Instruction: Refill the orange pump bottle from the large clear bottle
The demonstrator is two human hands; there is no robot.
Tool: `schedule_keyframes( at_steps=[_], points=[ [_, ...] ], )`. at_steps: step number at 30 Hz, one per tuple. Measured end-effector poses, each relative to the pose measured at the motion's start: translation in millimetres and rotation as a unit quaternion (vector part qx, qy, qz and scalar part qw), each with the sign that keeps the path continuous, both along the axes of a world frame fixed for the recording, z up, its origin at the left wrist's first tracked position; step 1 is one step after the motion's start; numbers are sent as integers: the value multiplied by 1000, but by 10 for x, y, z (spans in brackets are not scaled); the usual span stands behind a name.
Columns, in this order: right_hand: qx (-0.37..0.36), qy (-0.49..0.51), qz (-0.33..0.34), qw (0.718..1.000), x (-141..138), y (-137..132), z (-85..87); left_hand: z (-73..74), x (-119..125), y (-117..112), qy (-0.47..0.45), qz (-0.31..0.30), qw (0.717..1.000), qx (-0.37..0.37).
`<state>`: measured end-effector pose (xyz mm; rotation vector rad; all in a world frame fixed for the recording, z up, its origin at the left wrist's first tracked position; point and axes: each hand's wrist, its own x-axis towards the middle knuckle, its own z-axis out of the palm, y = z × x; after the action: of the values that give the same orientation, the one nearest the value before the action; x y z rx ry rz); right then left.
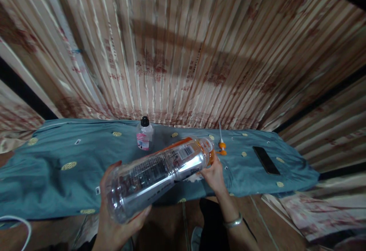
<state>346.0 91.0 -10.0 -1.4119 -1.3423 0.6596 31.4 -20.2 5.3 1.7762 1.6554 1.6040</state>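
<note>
A large clear plastic bottle (160, 175), with a printed label and barcode, lies tilted across my view, its neck toward the right. My left hand (120, 220) wraps round its base end, thumb beneath. Up at the neck, my right hand (213, 171) is closed, its fingers partly hidden behind the bottle. Something orange and see-through (211, 156) shows beside those fingers; its shape is mostly covered. Just beyond the neck, an orange pump top (222, 148) with a pale tube lies on the cloth. A small clear bottle (144, 138) with a black cap and pink label stands upright behind the large one.
A teal patterned cloth (65, 182) covers the low surface. On its right side rests a black phone (265, 160). Pleated curtains (171, 53) hang close behind and on both sides. A white cable (25, 222) curves at the lower left.
</note>
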Motion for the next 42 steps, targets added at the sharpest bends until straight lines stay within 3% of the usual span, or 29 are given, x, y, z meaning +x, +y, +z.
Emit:
schedule_keyframes(
  at_steps=[5, 10, 19, 29, 34, 38, 42],
  points=[
    [6, 6, 7, 1000, -8, 4, -3, 35, 81, -28, -35, -1, 999, -7],
    [16, 8, 16, 1000, -12, 9, -15, 124, 347, -80, -137, 68, 988, -23],
    [24, 23, 21, 999, -7, 13, -37, 112, 455, -104, -163, 69, 984, -4],
    [36, 24, 18, 999, 10, 38, -105, 43, 202, -52, 5, 4, 999, 53],
    [39, 22, 17, 999, 16, 38, -106, 53, 342, -89, -114, 70, 991, 19],
    [33, 16, 21, 999, 17, 35, -96, 63, 396, -117, -145, 50, 988, -5],
    [32, 22, 27, 999, 14, 40, -98, 18, 264, -96, -133, 57, 989, 0]
  ],
)
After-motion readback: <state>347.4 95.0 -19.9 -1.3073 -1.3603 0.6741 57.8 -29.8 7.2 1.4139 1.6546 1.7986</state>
